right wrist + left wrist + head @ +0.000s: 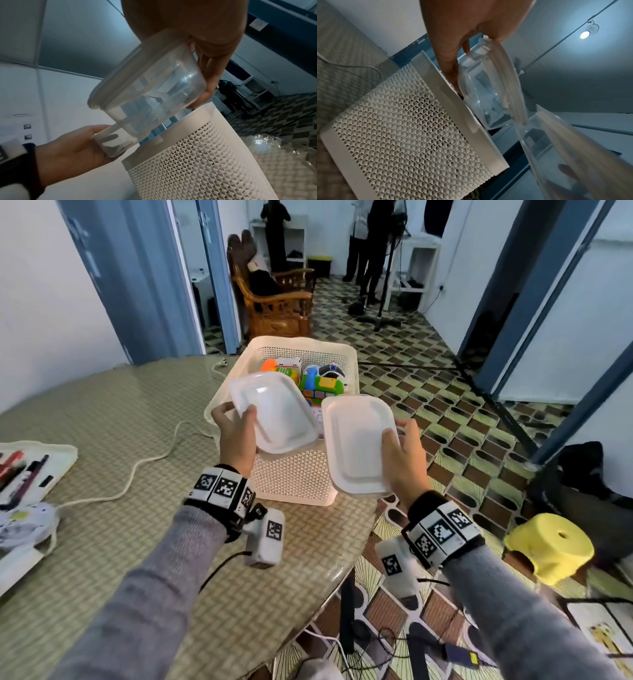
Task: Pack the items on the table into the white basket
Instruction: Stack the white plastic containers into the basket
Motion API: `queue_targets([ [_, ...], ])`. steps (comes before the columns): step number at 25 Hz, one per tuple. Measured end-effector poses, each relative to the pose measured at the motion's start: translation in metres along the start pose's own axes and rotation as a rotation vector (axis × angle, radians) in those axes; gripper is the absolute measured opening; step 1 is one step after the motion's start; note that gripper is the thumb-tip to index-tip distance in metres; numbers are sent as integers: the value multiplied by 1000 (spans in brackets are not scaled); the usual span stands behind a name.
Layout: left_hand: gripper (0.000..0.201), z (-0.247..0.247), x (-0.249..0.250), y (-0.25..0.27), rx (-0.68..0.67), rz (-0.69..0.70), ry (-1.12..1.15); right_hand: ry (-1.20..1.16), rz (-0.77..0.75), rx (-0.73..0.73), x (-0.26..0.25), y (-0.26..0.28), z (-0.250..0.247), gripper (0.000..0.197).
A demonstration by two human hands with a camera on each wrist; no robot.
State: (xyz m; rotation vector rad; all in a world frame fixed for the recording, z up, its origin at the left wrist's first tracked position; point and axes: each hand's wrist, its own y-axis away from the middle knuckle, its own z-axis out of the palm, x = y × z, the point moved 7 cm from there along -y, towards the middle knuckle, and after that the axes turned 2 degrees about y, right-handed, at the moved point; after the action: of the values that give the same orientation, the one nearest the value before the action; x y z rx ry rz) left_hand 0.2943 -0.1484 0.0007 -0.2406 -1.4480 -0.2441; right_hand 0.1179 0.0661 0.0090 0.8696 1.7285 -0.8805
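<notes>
White basket [294,484] on table [137,525] near its edge, toys [318,381] inside, left hand [236,436] gripping lidded tub [274,412] over the basket's near rim, right hand [407,460] gripping second tub [359,446] just beside the basket, cable [144,463] left

Toys [318,381] in basket [294,477] on table [137,542]; two containers above its near rim.

Grey knit sleeves [161,594], black wristbands with white fiducial-marker blocks [219,487], cabled white wrist cameras [265,539]
</notes>
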Motion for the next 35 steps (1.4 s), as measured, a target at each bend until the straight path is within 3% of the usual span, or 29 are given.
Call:
queue_targets([
  [13, 28, 2, -11, -35, 99, -110, 14, 48, -73, -212, -23, -87, 34, 22],
  [19, 37, 2, -2, -58, 201, 13, -83, 192, -102, -314, -36, -156, 82, 26],
  [27, 34, 7, -12, -84, 275, -27, -201, 292, -155, -449, -60, -224, 138, 31],
  [35, 28, 0, -16, -94, 366, -108, -161, 204, -235, -671, -52, -284, 226, 29],
])
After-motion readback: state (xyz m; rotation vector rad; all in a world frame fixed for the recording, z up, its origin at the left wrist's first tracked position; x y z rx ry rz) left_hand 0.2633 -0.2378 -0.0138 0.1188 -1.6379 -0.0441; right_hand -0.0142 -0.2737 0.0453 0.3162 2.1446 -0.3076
